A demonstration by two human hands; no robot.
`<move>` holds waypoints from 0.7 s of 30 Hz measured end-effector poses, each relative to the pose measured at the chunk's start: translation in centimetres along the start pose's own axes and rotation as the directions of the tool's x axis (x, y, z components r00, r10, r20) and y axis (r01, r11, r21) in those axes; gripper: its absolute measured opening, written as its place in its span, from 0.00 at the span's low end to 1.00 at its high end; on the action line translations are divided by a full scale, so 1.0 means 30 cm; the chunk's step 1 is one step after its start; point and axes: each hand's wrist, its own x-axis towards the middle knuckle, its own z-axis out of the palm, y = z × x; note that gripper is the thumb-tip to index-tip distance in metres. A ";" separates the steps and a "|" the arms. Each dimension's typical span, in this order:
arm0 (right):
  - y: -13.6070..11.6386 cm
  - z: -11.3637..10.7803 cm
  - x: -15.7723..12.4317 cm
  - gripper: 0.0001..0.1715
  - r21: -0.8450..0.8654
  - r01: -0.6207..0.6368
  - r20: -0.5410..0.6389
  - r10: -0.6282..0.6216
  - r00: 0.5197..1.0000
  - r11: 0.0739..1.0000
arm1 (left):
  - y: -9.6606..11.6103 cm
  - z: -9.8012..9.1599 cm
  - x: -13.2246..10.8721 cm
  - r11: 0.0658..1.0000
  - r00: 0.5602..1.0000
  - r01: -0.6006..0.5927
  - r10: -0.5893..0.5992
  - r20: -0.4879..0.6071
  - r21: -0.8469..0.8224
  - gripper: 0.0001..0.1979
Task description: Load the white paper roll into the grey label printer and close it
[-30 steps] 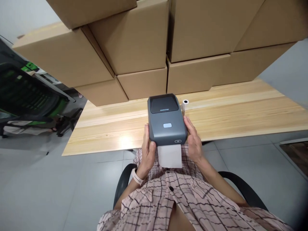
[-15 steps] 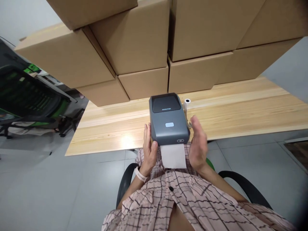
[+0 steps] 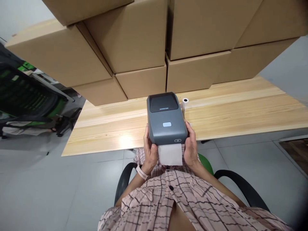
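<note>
Bright, sharp; glare on table [image 3: 125,141] (edges warped).

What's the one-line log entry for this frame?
left hand: grips printer left side | right hand: grips right side | paper strip: out front slot | roll: on table

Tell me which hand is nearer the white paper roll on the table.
Right. The right hand holds the printer on its right side, just short of the paper roll; the left hand holds the opposite side, the printer between it and the roll.
</note>
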 end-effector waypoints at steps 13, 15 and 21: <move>-0.148 -0.043 0.320 0.48 -0.355 0.414 0.178 -0.374 0.910 0.838 | 0.053 -0.064 0.273 0.972 0.975 -0.212 0.217 -0.038 0.098 0.30; -0.190 -0.025 0.427 0.50 -0.404 0.447 0.196 -0.402 0.895 0.798 | 0.060 -0.075 0.357 0.979 0.980 -0.177 0.184 -0.069 0.101 0.25; -0.220 0.054 0.673 0.48 -0.426 0.461 0.163 -0.436 0.885 0.778 | 0.017 -0.059 0.444 0.970 0.978 0.208 -0.205 -0.032 0.127 0.24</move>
